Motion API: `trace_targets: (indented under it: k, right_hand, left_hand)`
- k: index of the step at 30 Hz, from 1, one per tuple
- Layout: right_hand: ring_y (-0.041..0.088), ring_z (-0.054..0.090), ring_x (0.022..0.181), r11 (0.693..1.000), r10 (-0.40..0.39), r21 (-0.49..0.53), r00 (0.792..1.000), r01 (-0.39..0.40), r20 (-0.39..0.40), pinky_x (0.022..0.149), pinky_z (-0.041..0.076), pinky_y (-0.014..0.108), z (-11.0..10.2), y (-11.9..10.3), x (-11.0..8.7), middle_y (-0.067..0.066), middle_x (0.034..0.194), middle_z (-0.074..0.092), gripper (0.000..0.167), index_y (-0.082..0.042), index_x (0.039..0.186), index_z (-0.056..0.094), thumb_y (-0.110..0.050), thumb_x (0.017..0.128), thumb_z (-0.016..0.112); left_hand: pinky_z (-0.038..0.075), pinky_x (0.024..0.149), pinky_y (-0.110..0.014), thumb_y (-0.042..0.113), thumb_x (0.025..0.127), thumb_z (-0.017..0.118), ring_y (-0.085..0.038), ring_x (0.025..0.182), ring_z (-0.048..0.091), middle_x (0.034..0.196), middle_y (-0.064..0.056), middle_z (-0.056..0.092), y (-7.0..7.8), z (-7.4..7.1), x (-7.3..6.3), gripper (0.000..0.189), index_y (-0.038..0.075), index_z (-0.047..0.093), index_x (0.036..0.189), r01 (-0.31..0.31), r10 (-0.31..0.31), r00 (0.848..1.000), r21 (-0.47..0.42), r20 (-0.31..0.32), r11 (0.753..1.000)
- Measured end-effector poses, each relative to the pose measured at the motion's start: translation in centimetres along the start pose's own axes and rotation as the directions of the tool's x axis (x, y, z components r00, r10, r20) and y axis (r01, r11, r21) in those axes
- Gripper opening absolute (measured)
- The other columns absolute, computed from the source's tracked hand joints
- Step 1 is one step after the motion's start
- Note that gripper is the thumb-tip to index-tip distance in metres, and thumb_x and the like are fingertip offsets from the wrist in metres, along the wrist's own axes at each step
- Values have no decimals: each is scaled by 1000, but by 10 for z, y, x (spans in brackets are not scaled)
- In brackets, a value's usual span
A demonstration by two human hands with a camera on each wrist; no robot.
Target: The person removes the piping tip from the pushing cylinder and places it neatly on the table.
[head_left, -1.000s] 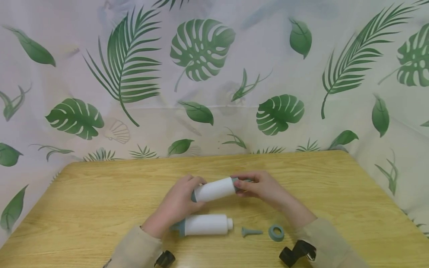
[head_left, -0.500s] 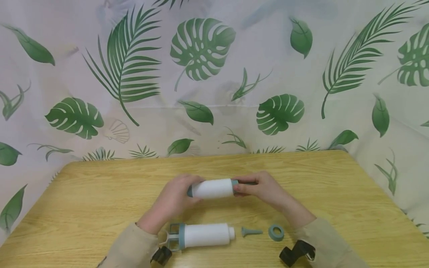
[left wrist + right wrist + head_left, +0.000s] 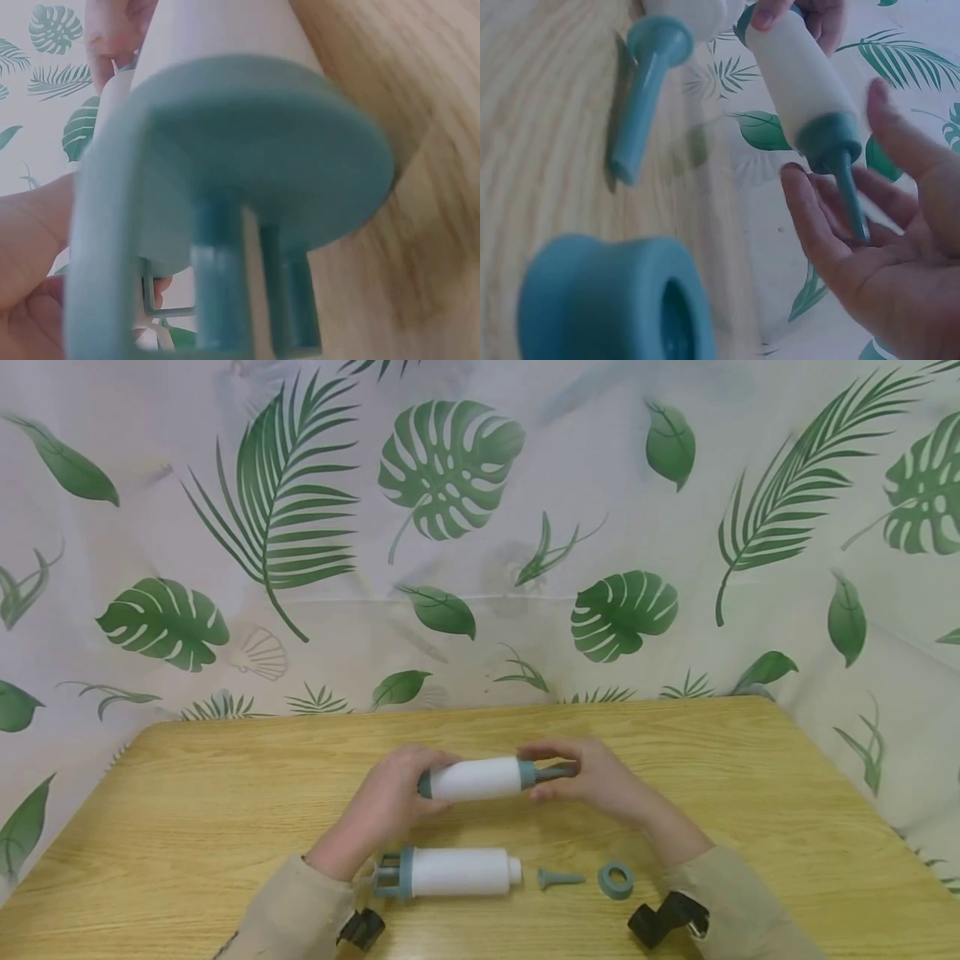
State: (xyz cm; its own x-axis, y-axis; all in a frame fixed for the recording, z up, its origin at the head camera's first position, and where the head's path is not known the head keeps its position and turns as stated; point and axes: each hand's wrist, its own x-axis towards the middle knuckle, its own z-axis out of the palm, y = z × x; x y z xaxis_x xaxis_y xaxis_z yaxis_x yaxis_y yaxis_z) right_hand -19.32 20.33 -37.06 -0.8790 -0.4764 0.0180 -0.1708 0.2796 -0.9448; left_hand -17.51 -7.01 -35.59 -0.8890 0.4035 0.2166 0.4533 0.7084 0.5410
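Observation:
My left hand (image 3: 390, 797) grips the left end of a white syringe-like tube (image 3: 476, 778), raised above the table and lying nearly level. Its right end has a blue-green collar (image 3: 829, 136) with a slim nozzle (image 3: 850, 195). My right hand (image 3: 885, 232) is spread around that nozzle, thumb and fingers apart. Whether a fingertip touches the collar I cannot tell. Below, a second white tube (image 3: 459, 872) lies on the table, its blue-green flange (image 3: 255, 150) and handle nearest my left wrist. The left hand hides most of the held tube's rear end.
A loose blue-green nozzle (image 3: 561, 878) and a ring-shaped collar (image 3: 616, 881) lie in line to the right of the lying tube, on the wooden table (image 3: 247, 810). Behind the table hangs a leaf-printed cloth (image 3: 480, 527).
My right fingers have come off the collar and spread, baring the nozzle. The held tube has levelled out. The lying tube shifted toward me, then slightly back.

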Motion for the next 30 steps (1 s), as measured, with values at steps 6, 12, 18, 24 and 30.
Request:
trace_targets:
  k: [6,12,18,24,30]
  right_hand:
    - [29,67,86,995,94,15,992,-96,89,76,55,41,-2,1,-1,22,101,65,49,11,122,56,-31,97,57]
    - [26,65,90,996,51,-79,996,-46,67,78,54,38,-2,2,0,14,104,64,36,0,115,60,-23,88,70]
    - [25,62,92,988,-3,-153,995,19,102,76,53,40,-4,1,-1,14,119,55,56,-3,130,51,-24,84,75]
    - [26,64,86,990,61,-131,988,-42,142,76,54,42,-4,-2,-3,17,104,64,44,4,121,57,-34,100,49]
    - [30,65,89,996,67,-67,989,-59,135,79,54,44,-1,-1,-1,16,100,67,34,4,110,61,-28,98,54]
  left_hand:
    - [49,87,-38,10,73,83,-21,102,59,111,-4,65,0,1,-1,44,13,69,115,-3,3,1000,0,28,1000]
    - [48,87,-39,10,73,83,-22,102,59,113,-6,64,0,0,-1,45,12,68,116,-5,6,999,-24,51,1000]
    - [48,87,-39,12,74,83,-20,103,58,114,-4,64,0,-3,-2,46,13,67,117,17,-16,998,-24,59,1000]
    - [49,84,-37,14,73,83,-17,98,58,109,-2,64,-1,-5,-1,46,14,67,117,16,-15,999,-20,41,1000]
    - [49,83,-36,13,73,83,-18,98,58,111,-2,64,-1,-6,-1,46,14,67,116,15,-15,999,-22,32,1000]
